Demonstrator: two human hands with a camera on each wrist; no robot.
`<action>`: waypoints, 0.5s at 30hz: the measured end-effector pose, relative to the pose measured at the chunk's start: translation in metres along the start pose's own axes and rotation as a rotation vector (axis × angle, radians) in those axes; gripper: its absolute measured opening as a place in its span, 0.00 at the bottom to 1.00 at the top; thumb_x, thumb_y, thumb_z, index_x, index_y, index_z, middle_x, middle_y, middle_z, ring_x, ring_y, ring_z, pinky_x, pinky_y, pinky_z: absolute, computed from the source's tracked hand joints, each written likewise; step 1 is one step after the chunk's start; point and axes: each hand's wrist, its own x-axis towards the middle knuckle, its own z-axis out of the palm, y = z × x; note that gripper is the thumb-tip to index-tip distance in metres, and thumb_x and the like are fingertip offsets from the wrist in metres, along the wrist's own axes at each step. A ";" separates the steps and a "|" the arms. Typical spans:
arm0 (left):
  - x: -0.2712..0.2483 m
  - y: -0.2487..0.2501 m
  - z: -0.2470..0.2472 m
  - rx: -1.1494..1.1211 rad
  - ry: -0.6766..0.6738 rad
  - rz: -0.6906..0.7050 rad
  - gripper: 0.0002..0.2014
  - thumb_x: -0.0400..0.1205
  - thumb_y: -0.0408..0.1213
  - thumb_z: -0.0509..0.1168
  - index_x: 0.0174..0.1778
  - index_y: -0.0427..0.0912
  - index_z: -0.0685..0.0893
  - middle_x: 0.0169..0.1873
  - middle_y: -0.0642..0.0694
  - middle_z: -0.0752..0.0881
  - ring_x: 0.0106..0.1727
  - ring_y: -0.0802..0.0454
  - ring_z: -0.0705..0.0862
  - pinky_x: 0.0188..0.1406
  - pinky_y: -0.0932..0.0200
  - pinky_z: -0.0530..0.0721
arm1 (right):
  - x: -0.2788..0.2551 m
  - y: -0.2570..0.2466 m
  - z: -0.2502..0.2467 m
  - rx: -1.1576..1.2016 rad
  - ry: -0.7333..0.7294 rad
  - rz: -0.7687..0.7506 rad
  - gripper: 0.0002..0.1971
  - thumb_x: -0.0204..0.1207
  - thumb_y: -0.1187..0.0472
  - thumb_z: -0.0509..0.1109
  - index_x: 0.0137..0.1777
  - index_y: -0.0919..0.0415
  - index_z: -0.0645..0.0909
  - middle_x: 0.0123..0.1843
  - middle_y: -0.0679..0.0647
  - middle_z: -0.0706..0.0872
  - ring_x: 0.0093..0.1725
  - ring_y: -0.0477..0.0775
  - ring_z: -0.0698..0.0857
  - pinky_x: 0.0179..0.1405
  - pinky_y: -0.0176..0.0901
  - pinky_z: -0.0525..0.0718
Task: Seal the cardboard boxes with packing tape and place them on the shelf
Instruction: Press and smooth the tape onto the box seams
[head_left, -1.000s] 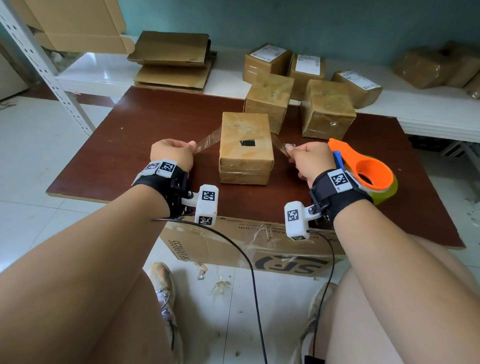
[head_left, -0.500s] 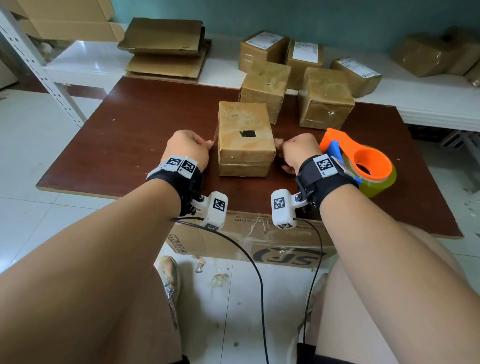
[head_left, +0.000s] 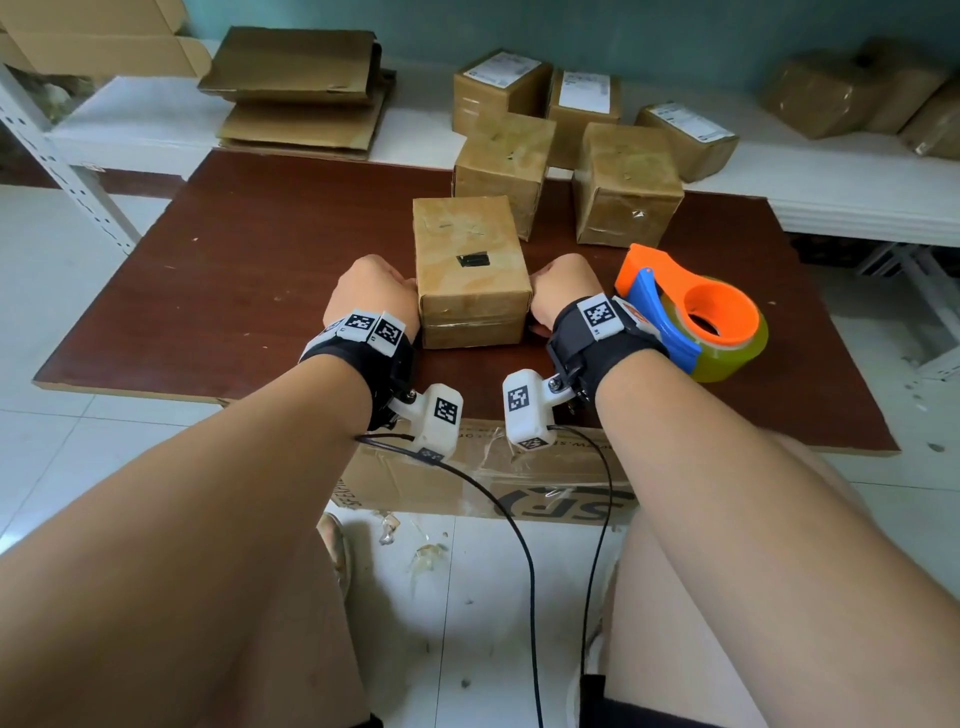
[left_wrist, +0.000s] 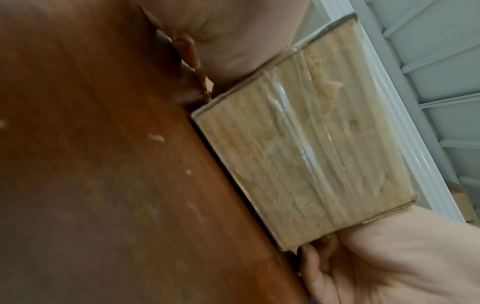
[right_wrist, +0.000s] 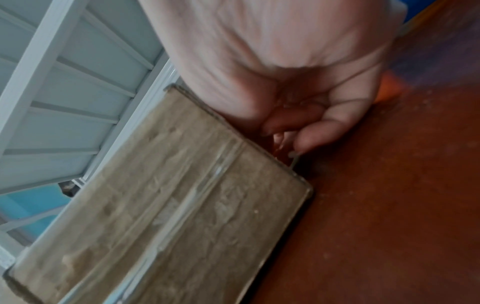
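A small tape-wrapped cardboard box (head_left: 470, 260) stands on the brown table (head_left: 260, 270), with a black patch on its top. My left hand (head_left: 374, 296) is pressed against its left side and my right hand (head_left: 558, 291) against its right side, both with fingers curled low by the table. In the left wrist view my left hand (left_wrist: 376, 267) meets the box (left_wrist: 298, 154) at a bottom corner. The right wrist view shows my right hand (right_wrist: 298, 92) curled at the box (right_wrist: 168, 216) edge, seemingly pinching a clear tape end. The tape strip itself barely shows.
An orange and blue tape dispenser (head_left: 696, 317) lies just right of my right wrist. Two wrapped boxes (head_left: 504, 166) (head_left: 626, 182) stand behind. The white shelf (head_left: 857, 187) holds labelled boxes (head_left: 498, 88) and flattened cardboard (head_left: 301, 88). A large carton (head_left: 493, 483) sits under the table.
A second ago both hands held a clear tape strip stretched out over the box. They have since come down and inward, ending tight against the box's two sides.
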 end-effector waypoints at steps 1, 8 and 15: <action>-0.001 0.001 0.000 0.004 -0.004 0.004 0.07 0.88 0.37 0.68 0.56 0.43 0.90 0.38 0.47 0.82 0.51 0.35 0.89 0.53 0.47 0.88 | 0.002 0.000 0.000 -0.012 0.000 -0.001 0.13 0.79 0.55 0.75 0.55 0.64 0.89 0.46 0.64 0.91 0.46 0.72 0.92 0.55 0.69 0.94; -0.008 -0.002 0.007 -0.051 0.061 -0.008 0.16 0.88 0.43 0.67 0.70 0.44 0.75 0.63 0.41 0.85 0.59 0.35 0.87 0.61 0.37 0.89 | 0.017 0.004 -0.001 -0.077 -0.020 0.015 0.06 0.80 0.65 0.71 0.50 0.67 0.88 0.47 0.68 0.92 0.49 0.75 0.92 0.57 0.71 0.93; -0.015 -0.004 0.001 0.010 0.030 0.060 0.08 0.87 0.39 0.67 0.61 0.48 0.84 0.67 0.41 0.79 0.55 0.35 0.87 0.59 0.38 0.89 | -0.008 0.003 -0.008 -0.153 -0.003 -0.070 0.10 0.85 0.62 0.71 0.60 0.67 0.88 0.55 0.65 0.91 0.54 0.71 0.89 0.60 0.61 0.91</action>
